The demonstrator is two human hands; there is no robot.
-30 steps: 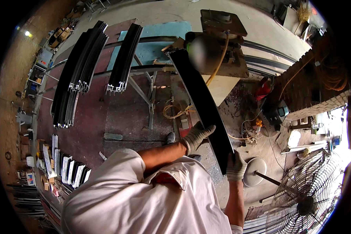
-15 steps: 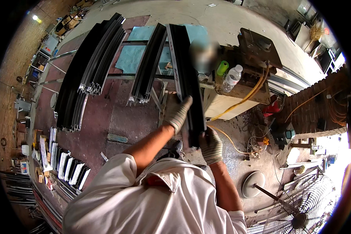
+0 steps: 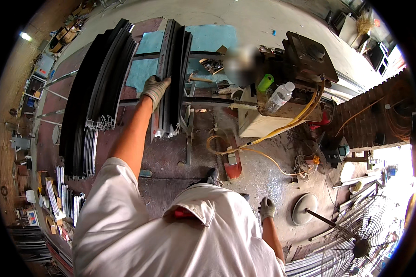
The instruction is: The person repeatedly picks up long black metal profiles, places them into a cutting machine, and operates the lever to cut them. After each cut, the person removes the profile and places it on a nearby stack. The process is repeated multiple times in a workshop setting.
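I read the left hand (image 3: 157,89) as closed around the left edge of a black profile (image 3: 170,55), thumb on top; the profile lies across the railed bench (image 3: 210,100), forward and left of the torso (image 3: 189,244), long axis pointing away from it; a second black profile (image 3: 184,57) lies along its right side; the right hand (image 3: 267,208) hangs low and well apart, fingers loosely curled, nothing visible in its grip; a capped clear bottle (image 3: 279,98) stands on the machine cabinet (image 3: 252,121), fill level indeterminate; a shallow tray (image 3: 212,72) contains small, unidentifiable pieces.
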